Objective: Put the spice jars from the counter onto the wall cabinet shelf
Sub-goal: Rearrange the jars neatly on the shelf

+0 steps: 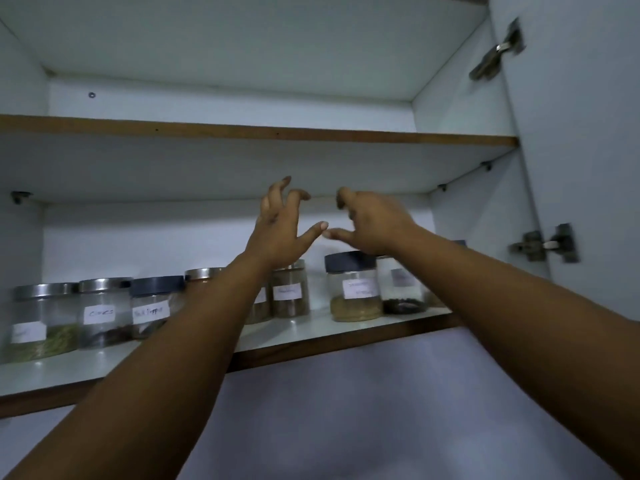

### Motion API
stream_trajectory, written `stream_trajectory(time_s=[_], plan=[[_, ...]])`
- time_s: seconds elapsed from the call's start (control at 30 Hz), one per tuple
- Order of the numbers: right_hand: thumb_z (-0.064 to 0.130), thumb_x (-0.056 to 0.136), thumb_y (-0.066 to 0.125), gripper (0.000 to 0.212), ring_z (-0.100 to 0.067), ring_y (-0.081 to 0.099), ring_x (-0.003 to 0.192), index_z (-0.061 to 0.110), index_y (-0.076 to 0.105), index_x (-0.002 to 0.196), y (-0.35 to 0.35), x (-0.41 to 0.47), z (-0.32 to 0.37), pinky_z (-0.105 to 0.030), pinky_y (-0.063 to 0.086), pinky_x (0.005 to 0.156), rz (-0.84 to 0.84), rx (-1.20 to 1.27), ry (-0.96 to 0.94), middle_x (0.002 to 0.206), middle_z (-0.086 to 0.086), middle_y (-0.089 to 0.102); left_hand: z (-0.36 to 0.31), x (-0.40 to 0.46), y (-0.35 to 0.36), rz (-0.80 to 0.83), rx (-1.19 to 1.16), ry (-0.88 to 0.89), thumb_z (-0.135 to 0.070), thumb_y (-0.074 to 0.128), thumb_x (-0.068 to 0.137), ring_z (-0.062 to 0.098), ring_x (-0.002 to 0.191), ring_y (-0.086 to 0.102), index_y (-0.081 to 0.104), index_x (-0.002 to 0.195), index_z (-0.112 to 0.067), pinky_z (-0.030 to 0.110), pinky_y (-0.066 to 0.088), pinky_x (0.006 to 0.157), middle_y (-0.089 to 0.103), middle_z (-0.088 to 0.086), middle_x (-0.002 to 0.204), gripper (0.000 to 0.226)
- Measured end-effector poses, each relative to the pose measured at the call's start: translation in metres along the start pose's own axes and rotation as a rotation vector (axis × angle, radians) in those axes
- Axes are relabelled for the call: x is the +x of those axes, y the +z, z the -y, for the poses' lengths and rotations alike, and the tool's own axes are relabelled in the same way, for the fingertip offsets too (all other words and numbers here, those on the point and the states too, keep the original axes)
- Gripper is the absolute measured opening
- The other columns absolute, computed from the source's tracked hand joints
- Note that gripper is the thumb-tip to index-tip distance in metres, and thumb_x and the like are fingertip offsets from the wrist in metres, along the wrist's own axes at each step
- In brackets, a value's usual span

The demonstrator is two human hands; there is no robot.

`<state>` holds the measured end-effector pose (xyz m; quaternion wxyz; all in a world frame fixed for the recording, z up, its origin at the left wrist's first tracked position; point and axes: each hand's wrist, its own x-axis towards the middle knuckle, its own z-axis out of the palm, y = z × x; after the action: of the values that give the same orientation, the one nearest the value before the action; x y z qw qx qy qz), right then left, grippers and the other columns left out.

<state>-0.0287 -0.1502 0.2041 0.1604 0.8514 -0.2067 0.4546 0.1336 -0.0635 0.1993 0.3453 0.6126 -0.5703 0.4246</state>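
Spice jars [287, 292] stood in a row on the lower cabinet shelf [311, 327]. Left hand [277, 233] and right hand [374, 226] hovered above them, each grip released, grasping nothing. Placement looked mostly done; surface out of view, remainder unknown.

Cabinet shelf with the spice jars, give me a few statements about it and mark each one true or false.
1. The left hand grips a jar. False: it holds nothing.
2. Spice jars stand on the lower shelf. True.
3. The upper shelf carries jars. False: none show there.
4. The black-lidded jar sits below the right hand. True.
5. The clove jar has a black lid. False: its lid is metal.
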Motion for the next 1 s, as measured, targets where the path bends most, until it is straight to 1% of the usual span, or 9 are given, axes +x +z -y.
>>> stream_trajectory(time_s=[0.07,0.1,0.13,0.2,0.27,0.33,0.43,0.6,1.0], plan=[[0.041,0.094,0.055,0.022,-0.026,0.059,0.097,0.020,0.059,0.098,-0.022,-0.008,-0.027,-0.035,0.047,0.076,0.029,-0.086,0.074,0.103,-0.005,0.063,-0.029,0.008,-0.004,0.027,-0.028,-0.002,-0.041,0.051,0.096,0.026,0.134,0.031,0.057,0.107,-0.017,0.034,0.033,0.099,0.042,0.004,0.137,0.027],[0.026,0.095,0.054,0.015,-0.028,0.055,0.109,0.019,0.061,0.107,-0.031,-0.011,-0.039,-0.038,0.048,0.086,0.081,-0.087,0.093,0.116,-0.008,0.061,-0.042,0.013,-0.008,0.086,0.008,0.012,-0.031,0.047,0.099,0.027,0.131,0.035,0.059,0.106,-0.015,0.035,0.035,0.098,0.048,0.004,0.131,0.021],[0.010,0.093,0.051,0.034,-0.029,0.047,0.123,0.020,0.056,0.125,-0.038,-0.014,-0.050,-0.042,0.044,0.098,0.173,-0.068,0.114,0.133,-0.009,0.053,-0.055,0.018,-0.011,0.177,0.041,0.032,-0.019,0.045,0.099,0.027,0.131,0.036,0.057,0.115,-0.014,0.036,0.035,0.101,0.047,0.005,0.133,0.021],[-0.003,0.089,0.043,0.064,-0.030,0.031,0.139,0.024,0.036,0.147,-0.049,-0.020,-0.067,-0.042,0.031,0.111,0.386,-0.025,0.133,0.153,-0.007,0.033,-0.080,0.025,-0.019,0.422,0.063,-0.009,-0.003,0.043,0.094,0.026,0.136,0.033,0.043,0.138,-0.016,0.037,0.033,0.108,0.039,0.007,0.147,0.046],[0.003,0.095,0.042,0.056,-0.025,0.031,0.142,0.023,0.038,0.147,-0.051,-0.022,-0.081,-0.038,0.026,0.114,0.472,0.002,0.095,0.155,-0.005,0.033,-0.098,0.032,-0.021,0.577,0.141,-0.059,-0.009,0.044,0.097,0.023,0.135,0.039,0.042,0.142,-0.015,0.035,0.033,0.109,0.042,0.006,0.148,0.045],[0.020,0.101,0.046,0.041,-0.021,0.039,0.137,0.020,0.047,0.142,-0.047,-0.023,-0.090,-0.036,0.029,0.112,0.485,-0.002,0.016,0.150,-0.003,0.043,-0.112,0.036,-0.018,0.651,0.277,-0.056,-0.029,0.051,0.098,0.022,0.127,0.048,0.051,0.137,-0.014,0.035,0.038,0.105,0.052,0.005,0.140,0.041],[0.030,0.100,0.050,0.039,-0.020,0.048,0.128,0.019,0.054,0.137,-0.041,-0.022,-0.097,-0.036,0.035,0.108,0.512,-0.021,-0.073,0.142,-0.001,0.052,-0.124,0.039,-0.008,0.754,0.523,-0.050,-0.045,0.059,0.092,0.023,0.120,0.053,0.058,0.132,-0.014,0.037,0.043,0.102,0.060,0.003,0.131,0.050],[0.022,0.099,0.053,0.036,-0.022,0.055,0.120,0.014,0.058,0.134,-0.028,-0.013,-0.097,-0.032,0.043,0.100,0.502,-0.143,-0.177,0.135,-0.004,0.058,-0.132,0.033,0.011,0.786,0.605,-0.052,-0.030,0.062,0.092,0.022,0.106,0.059,0.067,0.120,-0.015,0.031,0.045,0.086,0.068,0.004,0.115,0.032],[0.009,0.088,0.066,0.032,-0.025,0.063,0.107,0.007,0.065,0.120,0.003,0.017,-0.102,-0.038,0.052,0.095,0.418,-0.154,-0.186,0.118,-0.008,0.066,-0.111,0.052,0.038,0.802,0.563,-0.147,-0.030,0.070,0.087,0.020,0.106,0.058,0.068,0.119,-0.017,0.030,0.044,0.088,0.067,0.002,0.118,0.034]])
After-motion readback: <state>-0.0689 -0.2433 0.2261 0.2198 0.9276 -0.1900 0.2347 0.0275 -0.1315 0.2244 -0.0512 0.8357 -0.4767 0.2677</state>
